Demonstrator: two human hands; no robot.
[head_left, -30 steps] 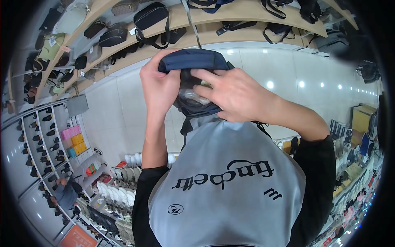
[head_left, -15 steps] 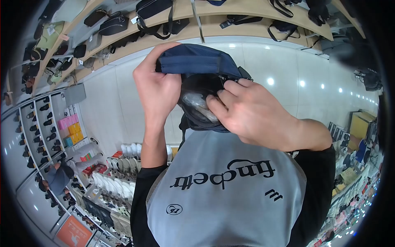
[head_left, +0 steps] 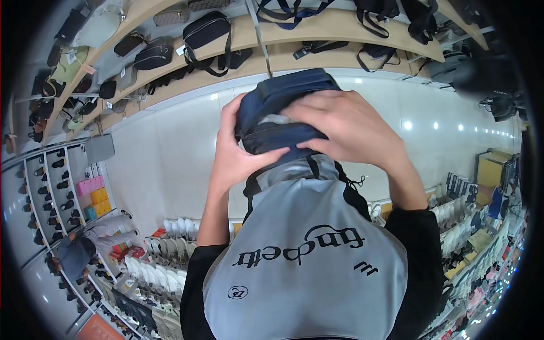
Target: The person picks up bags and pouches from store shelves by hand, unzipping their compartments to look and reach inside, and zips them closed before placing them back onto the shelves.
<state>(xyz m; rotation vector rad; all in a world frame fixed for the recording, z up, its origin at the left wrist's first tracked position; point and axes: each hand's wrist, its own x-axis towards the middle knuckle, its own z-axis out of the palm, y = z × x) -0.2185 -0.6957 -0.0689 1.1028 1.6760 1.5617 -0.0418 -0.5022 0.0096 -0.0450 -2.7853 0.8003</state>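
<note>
A navy bag [head_left: 292, 84] is held up in front of my chest, its mouth partly open between the back panel and the front panel. My left hand [head_left: 233, 158] wraps round the bag's left side, thumb lying across the lower front. On the other side, my right hand [head_left: 348, 126] has its fingers in the opening and its thumb on the front panel outside. Between the panels a little crumpled clear-whitish stuffing [head_left: 273, 119] shows. The right fingertips are hidden and slightly blurred.
Curved wooden shelves [head_left: 317, 31] with black bags, such as a boxy shoulder bag [head_left: 207, 37], stand ahead. Racks of white shoes [head_left: 161, 272] lie behind on the left. A person [head_left: 79, 252] is by the shoe wall. Yellow boxes [head_left: 493, 173] stand at right.
The bag has tipped so its front panel shows and its mouth has narrowed. My left thumb moved from the inside edge to the front. My right hand rose over the opening.
</note>
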